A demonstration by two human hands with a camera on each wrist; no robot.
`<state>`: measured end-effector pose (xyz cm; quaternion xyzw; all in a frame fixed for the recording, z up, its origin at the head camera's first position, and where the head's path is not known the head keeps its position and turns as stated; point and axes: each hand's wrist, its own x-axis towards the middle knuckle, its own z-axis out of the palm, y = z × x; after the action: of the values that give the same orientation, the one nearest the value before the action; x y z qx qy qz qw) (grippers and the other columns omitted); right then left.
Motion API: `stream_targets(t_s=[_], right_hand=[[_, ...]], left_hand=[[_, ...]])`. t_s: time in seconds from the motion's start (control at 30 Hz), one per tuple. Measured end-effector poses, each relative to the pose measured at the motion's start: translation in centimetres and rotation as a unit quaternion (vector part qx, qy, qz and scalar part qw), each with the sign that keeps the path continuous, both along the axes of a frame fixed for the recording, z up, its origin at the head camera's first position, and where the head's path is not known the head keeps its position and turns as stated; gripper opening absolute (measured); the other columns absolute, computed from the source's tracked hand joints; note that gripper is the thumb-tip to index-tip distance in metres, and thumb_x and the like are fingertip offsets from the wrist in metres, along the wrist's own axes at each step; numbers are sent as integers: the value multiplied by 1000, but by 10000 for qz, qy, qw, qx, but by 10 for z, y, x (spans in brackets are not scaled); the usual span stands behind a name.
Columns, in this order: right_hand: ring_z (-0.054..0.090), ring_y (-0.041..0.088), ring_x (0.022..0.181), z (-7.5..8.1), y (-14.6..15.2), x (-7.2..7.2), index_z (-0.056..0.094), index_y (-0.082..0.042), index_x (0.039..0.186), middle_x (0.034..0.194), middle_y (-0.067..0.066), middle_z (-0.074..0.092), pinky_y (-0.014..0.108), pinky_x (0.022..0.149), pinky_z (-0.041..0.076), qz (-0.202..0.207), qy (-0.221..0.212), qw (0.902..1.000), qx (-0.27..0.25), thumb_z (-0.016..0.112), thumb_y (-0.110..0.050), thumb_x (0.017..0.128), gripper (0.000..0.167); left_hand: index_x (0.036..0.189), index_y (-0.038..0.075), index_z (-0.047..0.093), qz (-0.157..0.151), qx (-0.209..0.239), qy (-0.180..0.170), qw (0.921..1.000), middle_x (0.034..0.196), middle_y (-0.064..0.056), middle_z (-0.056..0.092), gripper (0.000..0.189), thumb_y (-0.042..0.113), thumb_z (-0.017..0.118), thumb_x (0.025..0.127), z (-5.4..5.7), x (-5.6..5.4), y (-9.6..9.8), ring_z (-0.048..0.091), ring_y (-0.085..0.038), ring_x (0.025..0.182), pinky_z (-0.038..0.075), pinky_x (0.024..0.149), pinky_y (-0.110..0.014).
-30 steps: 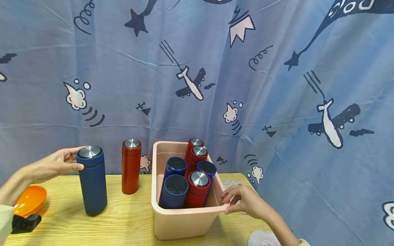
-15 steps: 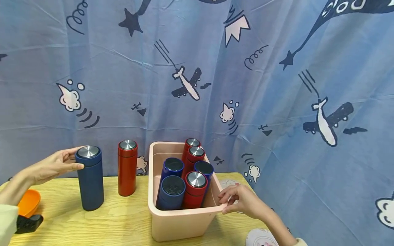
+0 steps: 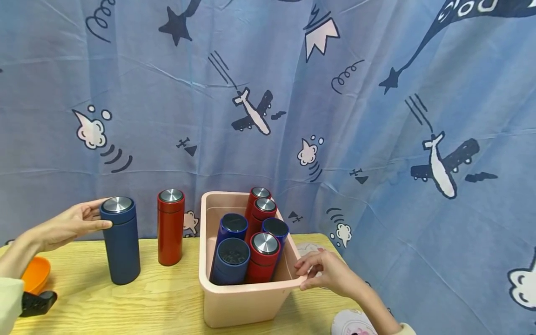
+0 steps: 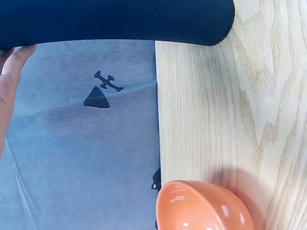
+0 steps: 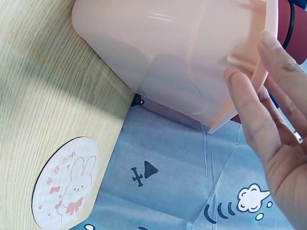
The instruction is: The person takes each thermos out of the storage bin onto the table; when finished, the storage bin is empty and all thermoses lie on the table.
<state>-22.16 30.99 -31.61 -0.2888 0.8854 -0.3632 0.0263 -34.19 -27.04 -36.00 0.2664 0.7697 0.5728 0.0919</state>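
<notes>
My left hand grips a dark blue thermos flask near its steel-topped lid, thumb on the near side and fingers behind. The flask leans slightly, and its lower end shows over the wooden table in the left wrist view. On the right, my right hand pinches the near right corner of the rim of a pink bin, with thumb and fingers on either side of the rim. Several red flasks and blue flasks stand inside the bin, their lids up.
A red flask stands on the table between the held flask and the bin. By my left forearm lies an orange bowl. Round rabbit-printed coasters lie right of the bin. A patterned blue curtain hangs behind.
The base of the blue flask has shifted slightly up in the head view, and my left hand keeps its grip. My right hand stays at the bin's rim. The camera has turned slightly right.
</notes>
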Motion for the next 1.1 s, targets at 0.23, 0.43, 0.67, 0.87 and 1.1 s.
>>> stream_targets(t_s=[0.23,0.43,0.67,0.87,1.1], right_hand=[[64,7,72,0,1,0,70,9,85,99,23,66,25,64,57,33,87,9999,-60,80,-2,73,19],[64,7,71,-2,2,1,71,9,86,99,23,66,27,64,57,-13,-9,10000,-97,80,-4,73,21],[65,7,70,-3,3,1,71,8,87,100,22,66,26,64,56,-48,-49,9999,-100,81,-5,73,22],[65,7,70,-2,1,1,71,8,87,101,21,67,24,68,55,-78,-117,9998,-113,80,-5,73,21],[66,8,71,-1,0,2,72,6,87,100,18,68,22,78,52,-116,-21,9999,-30,81,-6,72,22]], left_hand=[[143,-19,-5,-74,56,-60,9999,115,29,53,75,0,52,97,1,-3,2,53,12,104,50,83,-16],[143,-20,-2,201,-448,-90,9988,138,-31,43,82,4,60,93,-6,-2,4,49,15,100,53,85,-24],[142,-22,10,464,-695,121,9964,139,-44,29,78,6,63,92,-14,-1,5,50,15,98,54,84,-29],[140,-24,10,305,-721,216,9967,137,-45,29,74,5,60,94,-13,-6,-1,50,15,99,54,83,-27],[139,-25,9,164,-1053,237,9940,138,-47,26,72,6,57,96,-7,-12,-4,52,10,103,54,84,-27]])
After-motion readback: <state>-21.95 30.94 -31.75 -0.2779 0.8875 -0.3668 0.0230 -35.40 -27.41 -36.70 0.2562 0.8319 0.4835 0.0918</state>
